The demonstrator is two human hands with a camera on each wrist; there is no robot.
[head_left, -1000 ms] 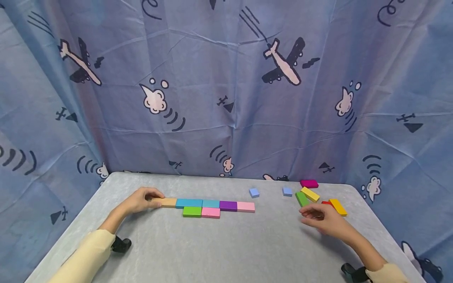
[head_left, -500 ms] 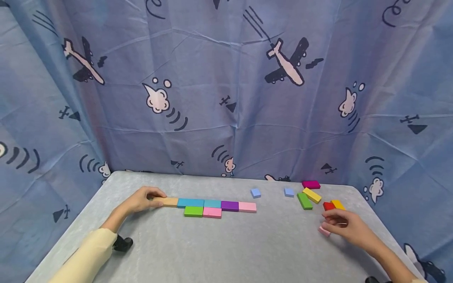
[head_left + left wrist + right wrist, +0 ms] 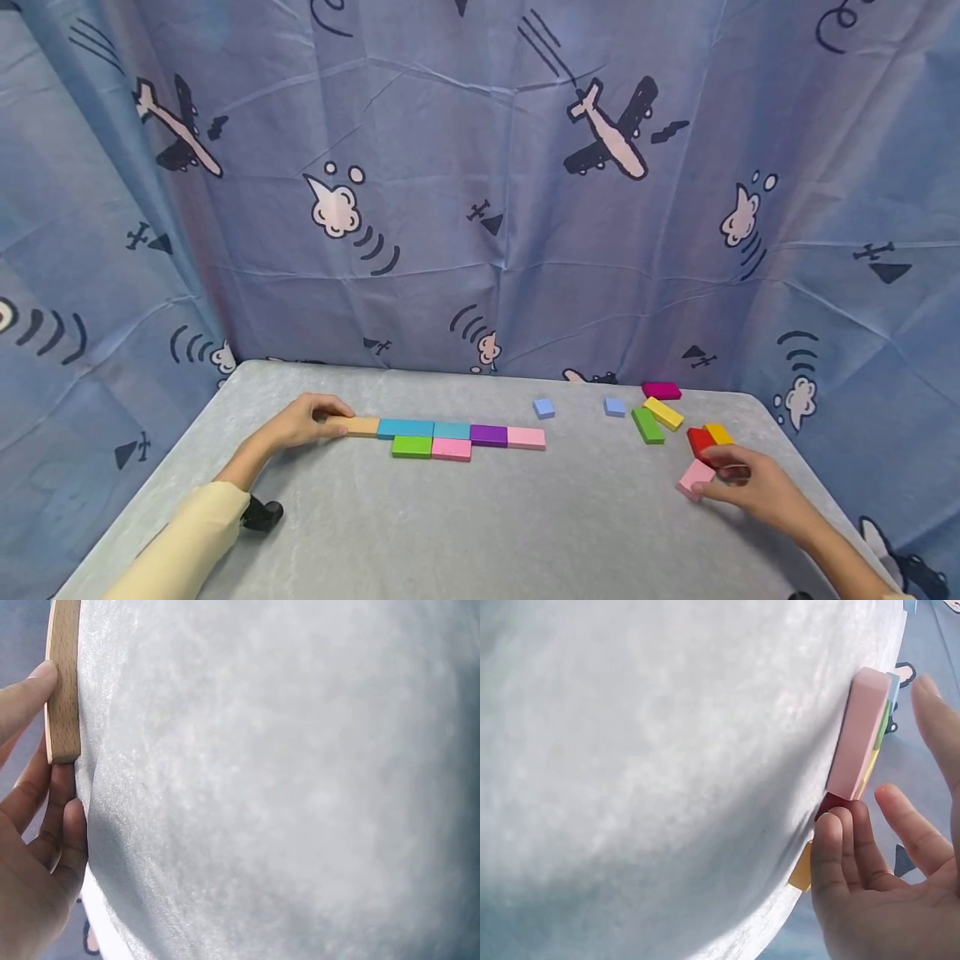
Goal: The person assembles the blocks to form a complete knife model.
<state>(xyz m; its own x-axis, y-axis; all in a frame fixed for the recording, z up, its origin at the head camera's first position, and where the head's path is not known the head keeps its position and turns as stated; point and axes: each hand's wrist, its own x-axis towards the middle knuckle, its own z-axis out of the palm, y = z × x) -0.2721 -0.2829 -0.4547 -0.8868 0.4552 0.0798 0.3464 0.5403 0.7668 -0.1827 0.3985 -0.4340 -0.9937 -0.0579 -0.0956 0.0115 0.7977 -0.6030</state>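
The left hand (image 3: 300, 423) pinches the left end of a wooden block (image 3: 363, 427), its thumb on the near side in the left wrist view. That block lies in a row with two blue blocks (image 3: 406, 428), a purple one (image 3: 489, 436) and a light pink one (image 3: 527, 438). Against the row's near side lie a green block (image 3: 412, 447) and a pink block (image 3: 452, 450). At the right, the right hand (image 3: 757, 487) has its thumb and fingers apart beside a loose pink block (image 3: 696, 480); in the right wrist view its fingertips lie by that block's lower end (image 3: 859, 739).
Two small light blue blocks (image 3: 543, 408) lie behind and right of the row. Near the right hand are green (image 3: 648, 426), yellow (image 3: 663, 413), magenta (image 3: 662, 391) and red (image 3: 699, 442) blocks, plus another yellow one (image 3: 717, 433). A patterned curtain (image 3: 480, 183) hangs behind the table.
The right hand has moved right, from beside the green block to the loose pink block, which now shows more fully and looks turned. The left hand keeps its hold on the wooden block.
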